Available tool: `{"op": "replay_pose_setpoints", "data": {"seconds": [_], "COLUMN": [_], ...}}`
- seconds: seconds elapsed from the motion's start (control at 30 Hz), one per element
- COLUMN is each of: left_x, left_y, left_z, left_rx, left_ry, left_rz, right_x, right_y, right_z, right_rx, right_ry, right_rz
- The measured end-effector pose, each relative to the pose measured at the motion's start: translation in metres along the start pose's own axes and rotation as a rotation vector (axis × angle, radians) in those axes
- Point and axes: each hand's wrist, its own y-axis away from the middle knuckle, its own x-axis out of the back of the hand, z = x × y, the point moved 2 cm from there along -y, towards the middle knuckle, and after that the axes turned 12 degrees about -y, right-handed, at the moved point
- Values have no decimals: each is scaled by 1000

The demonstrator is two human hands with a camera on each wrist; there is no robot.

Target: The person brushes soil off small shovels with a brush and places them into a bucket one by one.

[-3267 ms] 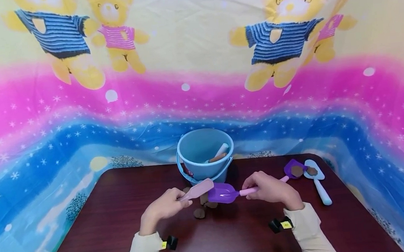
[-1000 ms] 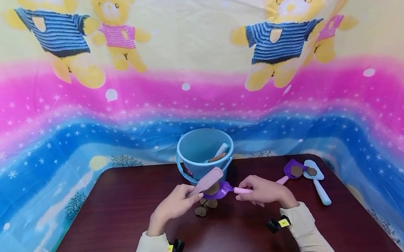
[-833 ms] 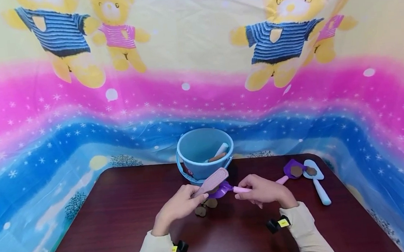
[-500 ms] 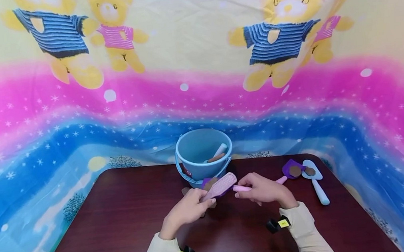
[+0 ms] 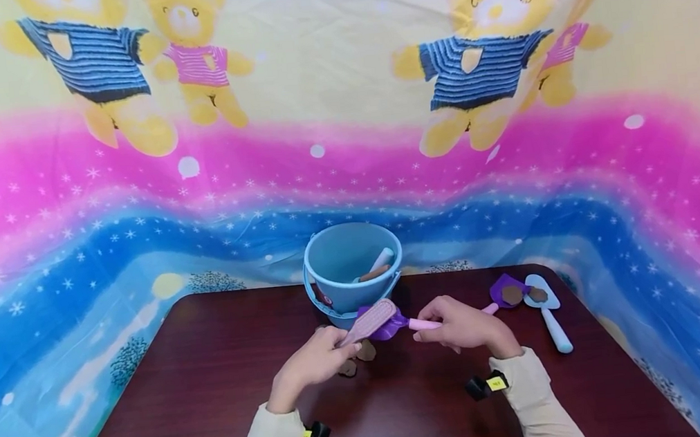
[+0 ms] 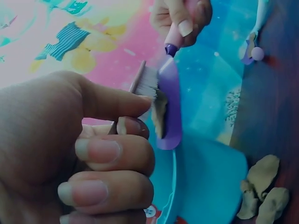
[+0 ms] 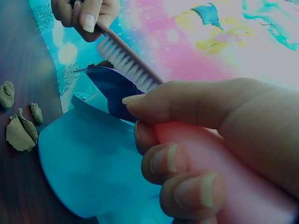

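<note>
My left hand (image 5: 314, 360) pinches the handle of a pink brush (image 5: 373, 318), its white bristles (image 7: 124, 58) facing down over a small purple shovel (image 5: 391, 329). The shovel's pink handle (image 5: 423, 324) is gripped by my right hand (image 5: 459, 323). On the shovel's blade lies a flat brown lump (image 6: 160, 114), clay-like; the bristles are at it, touching or nearly so. Both tools are held above the table, in front of a light blue bucket (image 5: 334, 295). Below them, several brown pieces (image 5: 366, 350) lie on the table, partly hidden by the left hand in the head view.
At the right, another purple shovel (image 5: 498, 287) bears a brown lump (image 5: 511, 294), beside a light blue trowel (image 5: 556, 329) with a smaller lump. Inside the bucket are a white handle (image 5: 383, 260) and a brown stick-like thing (image 5: 375, 273). A printed cloth hangs behind the table (image 5: 216, 397).
The shovel's blade looked bare 3.3 s ago; a brown lump shows on it from 1.0 s ago. My left hand has moved the brush rightward over the blade, then slightly back left.
</note>
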Motion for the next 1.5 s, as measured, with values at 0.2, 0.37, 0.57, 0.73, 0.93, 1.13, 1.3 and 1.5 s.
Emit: {"op": "replay_pose_setpoints", "data": {"seconds": [0.2,0.37,0.57,0.73,0.93,1.13,1.3,1.5], "left_x": [8,12,15,19,26,19,-2,-16], "left_y": [4,6,8,11,16,10,1,-5], "left_z": [-4,-8,-10,-17,-22,-6,15,21], "left_rx": [34,55,37,55,41,-16,-61,-50], "left_ry": [-23,-37,-66,-92,-67,-19,-2,-33], "left_rz": [21,26,37,42,49,62,36,26], "right_x": [2,4,6,6,7,4,0,0], "right_y": [2,3,5,8,9,6,3,3], "right_z": [1,2,2,2,1,1,1,1], "right_rx": [-6,-1,-5,-11,0,5,6,16], "right_ry": [-1,-8,-5,-2,-7,-14,-8,15], "right_rz": [3,2,-10,-28,-33,-38,-47,-45]}}
